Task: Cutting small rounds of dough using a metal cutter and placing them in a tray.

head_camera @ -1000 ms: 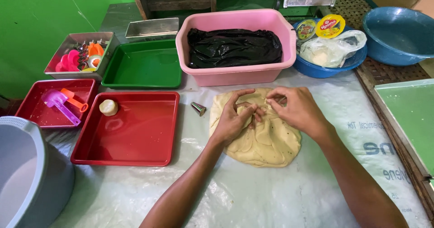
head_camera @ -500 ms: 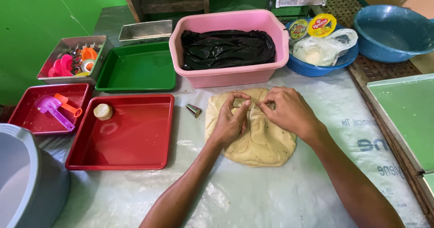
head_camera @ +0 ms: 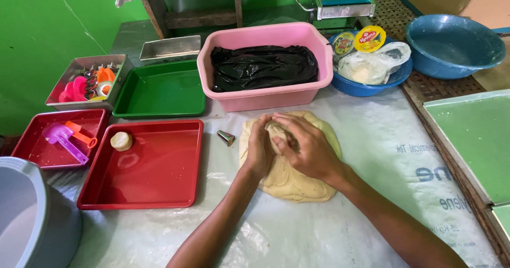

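**Dough mound, both hands engaged**

Item: pale dough mound [head_camera: 289,180], lay flat on the plastic-covered bench [head_camera: 372,156], just in front of the pink tub [head_camera: 265,95] holding black plastic. Left hand [head_camera: 258,150]: grip closed on the dough, fingers curled into its upper part. Right hand [head_camera: 305,146]: grip likewise closed on the dough, touching the left. Adjacent: small metal piping nozzle [head_camera: 226,137] beside the mound; large red tray [head_camera: 143,167] carrying one small dough ball [head_camera: 121,141]; green tray [head_camera: 159,92] behind it.

The left hand [head_camera: 259,150] and right hand [head_camera: 305,147] have closed together, cupping a bit of dough [head_camera: 289,180].
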